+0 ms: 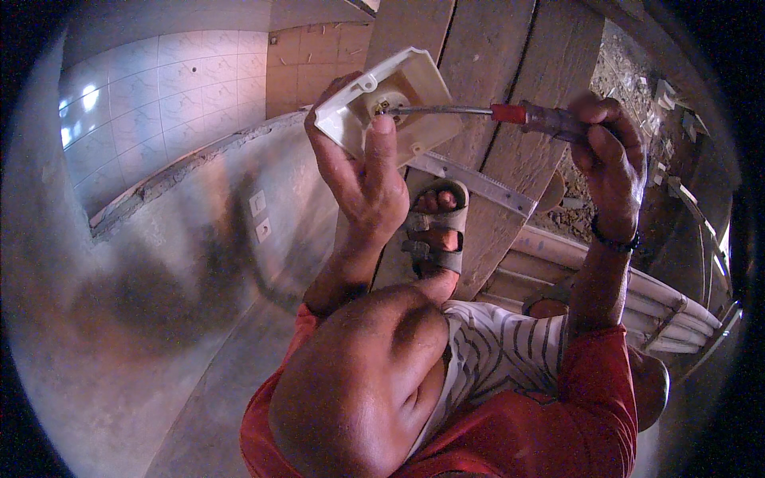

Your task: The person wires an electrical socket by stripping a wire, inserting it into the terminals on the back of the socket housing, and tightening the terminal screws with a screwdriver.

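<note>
A cream plastic socket housing (394,99) is gripped at top centre by the left hand (362,171) (thumb pressed on it); a red-handled screwdriver (510,114) is clasped by the right hand (610,151), its tip inside the housing.

Screwdriver (510,113) tip inside cream socket box (398,99), both hands gripping.

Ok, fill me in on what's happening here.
A person holds a cream plastic socket housing up in the left hand. The right hand grips a red-handled screwdriver, its tip inside the housing. Below lie wooden planks and a sandalled foot.
</note>
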